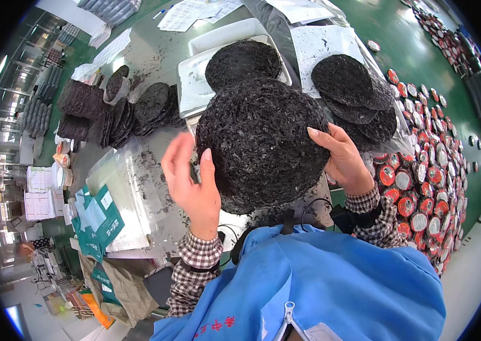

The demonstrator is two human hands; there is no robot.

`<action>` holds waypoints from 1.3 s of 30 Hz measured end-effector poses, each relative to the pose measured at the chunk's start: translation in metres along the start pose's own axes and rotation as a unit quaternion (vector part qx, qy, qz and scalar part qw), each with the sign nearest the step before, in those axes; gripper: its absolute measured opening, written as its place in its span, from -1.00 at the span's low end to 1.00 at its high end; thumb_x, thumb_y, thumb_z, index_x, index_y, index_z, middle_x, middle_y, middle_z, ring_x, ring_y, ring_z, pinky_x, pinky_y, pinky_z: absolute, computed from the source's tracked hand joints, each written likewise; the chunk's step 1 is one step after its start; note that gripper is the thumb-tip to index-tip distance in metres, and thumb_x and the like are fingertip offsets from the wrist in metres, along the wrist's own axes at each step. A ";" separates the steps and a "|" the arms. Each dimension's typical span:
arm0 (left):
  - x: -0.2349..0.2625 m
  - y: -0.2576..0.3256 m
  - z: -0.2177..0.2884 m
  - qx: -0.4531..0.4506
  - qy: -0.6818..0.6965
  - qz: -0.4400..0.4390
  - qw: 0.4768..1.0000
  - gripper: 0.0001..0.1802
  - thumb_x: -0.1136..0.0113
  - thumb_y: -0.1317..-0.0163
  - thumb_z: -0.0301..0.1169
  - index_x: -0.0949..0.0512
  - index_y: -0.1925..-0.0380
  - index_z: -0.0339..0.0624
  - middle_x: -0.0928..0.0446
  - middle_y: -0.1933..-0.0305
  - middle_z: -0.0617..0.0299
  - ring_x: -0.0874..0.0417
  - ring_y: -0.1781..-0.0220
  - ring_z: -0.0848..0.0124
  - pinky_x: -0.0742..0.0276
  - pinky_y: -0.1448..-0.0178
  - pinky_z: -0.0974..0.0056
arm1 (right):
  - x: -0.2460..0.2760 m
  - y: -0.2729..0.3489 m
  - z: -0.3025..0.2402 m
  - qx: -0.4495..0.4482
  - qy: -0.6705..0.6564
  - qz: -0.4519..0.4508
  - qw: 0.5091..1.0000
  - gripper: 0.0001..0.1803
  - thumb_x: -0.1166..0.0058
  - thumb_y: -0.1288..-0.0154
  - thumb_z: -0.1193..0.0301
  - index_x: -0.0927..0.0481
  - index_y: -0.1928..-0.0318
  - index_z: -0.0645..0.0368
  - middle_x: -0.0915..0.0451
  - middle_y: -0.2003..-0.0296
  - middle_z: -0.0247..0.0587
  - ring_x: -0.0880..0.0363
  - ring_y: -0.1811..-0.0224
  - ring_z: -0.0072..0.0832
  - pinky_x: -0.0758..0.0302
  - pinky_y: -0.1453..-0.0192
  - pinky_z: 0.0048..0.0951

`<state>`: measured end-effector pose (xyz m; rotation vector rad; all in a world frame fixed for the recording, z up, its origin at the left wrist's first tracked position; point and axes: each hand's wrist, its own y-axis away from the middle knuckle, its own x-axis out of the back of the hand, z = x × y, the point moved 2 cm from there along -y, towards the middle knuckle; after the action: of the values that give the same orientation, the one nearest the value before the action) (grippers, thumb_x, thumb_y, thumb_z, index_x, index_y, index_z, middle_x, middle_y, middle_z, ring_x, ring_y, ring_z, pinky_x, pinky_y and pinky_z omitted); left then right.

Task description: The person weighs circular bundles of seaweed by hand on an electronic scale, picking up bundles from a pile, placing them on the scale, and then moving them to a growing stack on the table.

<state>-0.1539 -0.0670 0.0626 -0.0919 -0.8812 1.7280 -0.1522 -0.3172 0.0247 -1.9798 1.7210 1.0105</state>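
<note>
Dark disc (260,142): between my hands, in front of my chest; round, no long axis
Right hand (349,162): clamped on its right rim, thumb on top
Left hand (193,187): fingers spread, thumb over left rim; contact unclear
Nearer hand: right, already on it
White tray (188,91): beyond disc

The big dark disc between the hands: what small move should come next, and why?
Probably closing the left hand onto the left edge of the dark disc. Its fingers are spread beside that edge, with only the thumb seeming to meet it, while the right hand holds the opposite edge. A second grip would likely steady it.
</note>
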 end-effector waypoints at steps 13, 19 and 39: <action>-0.054 -0.018 0.020 0.006 0.027 -0.216 0.976 -0.76 -0.36 0.01 -0.65 -0.59 0.28 -0.35 -0.57 0.28 0.16 -0.68 0.38 0.43 -0.60 0.28 0.40 | -0.015 -0.003 0.000 0.043 0.018 -0.011 0.999 -0.65 0.03 -0.45 0.47 -0.44 -0.17 0.37 -0.62 0.02 -0.20 -0.61 0.05 -0.56 -0.58 -0.06 -0.46; -0.056 -0.014 0.013 -0.049 -0.019 -0.187 0.981 -0.76 -0.36 0.02 -0.64 -0.59 0.29 -0.31 -0.59 0.26 0.14 -0.69 0.34 0.35 -0.63 0.26 0.37 | -0.011 -0.009 0.002 0.030 -0.009 0.017 0.999 -0.67 0.03 -0.43 0.49 -0.47 -0.14 0.37 -0.63 0.04 -0.22 -0.61 0.06 -0.56 -0.57 -0.06 -0.47; -0.107 -0.121 -0.057 0.139 0.240 -0.383 0.881 -0.90 -0.20 -0.08 -0.74 -0.56 0.41 -0.36 -0.58 0.23 0.17 -0.60 0.27 0.54 -0.57 0.16 0.48 | -0.001 -0.088 -0.042 0.101 0.131 0.021 0.986 -0.67 -0.03 -0.42 0.44 -0.49 -0.10 0.38 -0.62 0.10 -0.30 -0.55 0.12 -0.66 -0.52 0.00 -0.54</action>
<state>0.0087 -0.1204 0.0543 0.0231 -0.2230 0.9896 -0.0555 -0.3248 0.0373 -2.0215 1.9228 0.5796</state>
